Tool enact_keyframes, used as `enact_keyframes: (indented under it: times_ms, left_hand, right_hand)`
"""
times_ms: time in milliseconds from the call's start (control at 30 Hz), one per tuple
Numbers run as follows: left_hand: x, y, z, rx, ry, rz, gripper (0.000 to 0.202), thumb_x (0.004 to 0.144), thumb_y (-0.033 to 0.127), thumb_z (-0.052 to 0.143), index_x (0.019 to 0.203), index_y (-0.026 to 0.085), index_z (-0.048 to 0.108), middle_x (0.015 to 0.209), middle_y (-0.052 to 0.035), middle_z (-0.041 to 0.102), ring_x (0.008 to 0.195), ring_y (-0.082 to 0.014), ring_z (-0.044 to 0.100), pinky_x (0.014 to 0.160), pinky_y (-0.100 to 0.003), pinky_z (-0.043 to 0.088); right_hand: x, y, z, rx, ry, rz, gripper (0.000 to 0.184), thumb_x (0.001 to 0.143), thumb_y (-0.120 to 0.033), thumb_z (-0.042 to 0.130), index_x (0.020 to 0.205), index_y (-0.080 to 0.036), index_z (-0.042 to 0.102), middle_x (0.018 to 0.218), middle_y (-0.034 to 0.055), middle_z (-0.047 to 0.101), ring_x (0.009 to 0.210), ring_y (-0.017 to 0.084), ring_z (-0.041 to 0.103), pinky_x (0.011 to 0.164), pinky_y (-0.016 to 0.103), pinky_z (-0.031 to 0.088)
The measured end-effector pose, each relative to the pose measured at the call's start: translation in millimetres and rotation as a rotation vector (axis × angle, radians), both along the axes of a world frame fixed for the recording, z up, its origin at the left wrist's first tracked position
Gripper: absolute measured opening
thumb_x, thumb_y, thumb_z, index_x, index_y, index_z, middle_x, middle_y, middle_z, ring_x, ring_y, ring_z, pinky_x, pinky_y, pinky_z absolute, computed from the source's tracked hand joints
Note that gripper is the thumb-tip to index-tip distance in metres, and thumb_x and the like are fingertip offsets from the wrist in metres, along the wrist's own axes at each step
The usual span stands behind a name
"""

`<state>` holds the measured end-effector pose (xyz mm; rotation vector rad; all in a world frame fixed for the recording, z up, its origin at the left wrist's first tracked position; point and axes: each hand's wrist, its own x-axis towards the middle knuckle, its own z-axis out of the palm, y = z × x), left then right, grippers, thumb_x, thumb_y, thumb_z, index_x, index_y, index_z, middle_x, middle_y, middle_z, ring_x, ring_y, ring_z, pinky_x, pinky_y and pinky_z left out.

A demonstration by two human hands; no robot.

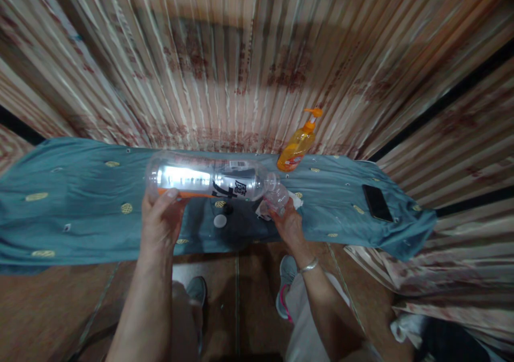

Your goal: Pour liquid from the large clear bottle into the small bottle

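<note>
My left hand is closed around the base end of a large clear plastic bottle, held sideways above the table. The bottle has a label with black characters and an orange stripe. My right hand is closed at the bottle's neck, pinching a crumpled white tissue against it. A white bottle cap lies on the blue cloth just below the bottle.
An orange pump bottle stands at the back of the cloth-covered table. A black phone lies flat at the right end. Striped curtains hang behind and to the right. My feet stand on the brown floor below.
</note>
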<state>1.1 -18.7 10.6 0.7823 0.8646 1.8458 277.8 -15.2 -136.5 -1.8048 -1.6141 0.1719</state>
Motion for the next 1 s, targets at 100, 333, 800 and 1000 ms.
enact_keyframes:
  times_ms: [100, 333, 800, 1000]
  left_hand:
    - [0.4, 0.8, 0.5, 0.005, -0.034, 0.017, 0.078, 0.056, 0.024, 0.082, 0.13, 0.026, 0.059, 0.116, -0.0077, 0.072, 0.095, -0.0253, 0.069, 0.075, -0.034, 0.056]
    - [-1.9, 0.5, -1.3, 0.013, 0.002, -0.01, 0.073, 0.059, 0.026, 0.082, 0.129, 0.029, 0.059, 0.108, -0.0047, 0.073, 0.106, -0.0277, 0.067, 0.079, -0.036, 0.055]
    - [-0.2, 0.2, 1.2, -0.001, -0.03, 0.004, 0.077, 0.056, 0.025, 0.084, 0.129, 0.027, 0.059, 0.115, -0.0071, 0.072, 0.105, -0.0274, 0.067, 0.078, -0.034, 0.055]
    - [-1.1, -0.8, 0.9, 0.002, -0.016, 0.001, 0.074, 0.057, 0.026, 0.084, 0.127, 0.029, 0.059, 0.11, -0.0039, 0.073, 0.115, -0.0314, 0.062, 0.082, -0.038, 0.054]
  right_hand:
    - [0.1, -0.6, 2.2, -0.001, 0.01, 0.0, 0.065, 0.085, -0.036, 0.065, 0.14, -0.008, 0.044, 0.117, 0.0247, 0.07, 0.102, 0.034, 0.07, 0.084, 0.048, 0.057]
    - [0.6, -0.5, 2.8, 0.001, -0.003, 0.009, 0.065, 0.086, -0.036, 0.062, 0.142, -0.009, 0.042, 0.118, 0.0247, 0.069, 0.1, 0.034, 0.07, 0.083, 0.05, 0.057]
    - [-0.2, -1.7, 5.5, -0.002, 0.002, 0.009, 0.064, 0.086, -0.037, 0.061, 0.14, -0.008, 0.043, 0.117, 0.0248, 0.07, 0.101, 0.033, 0.07, 0.082, 0.048, 0.057]
    - [-0.3, -1.6, 6.5, -0.018, 0.002, 0.011, 0.066, 0.085, -0.038, 0.062, 0.138, -0.002, 0.044, 0.115, 0.0282, 0.069, 0.101, 0.034, 0.07, 0.083, 0.047, 0.057]
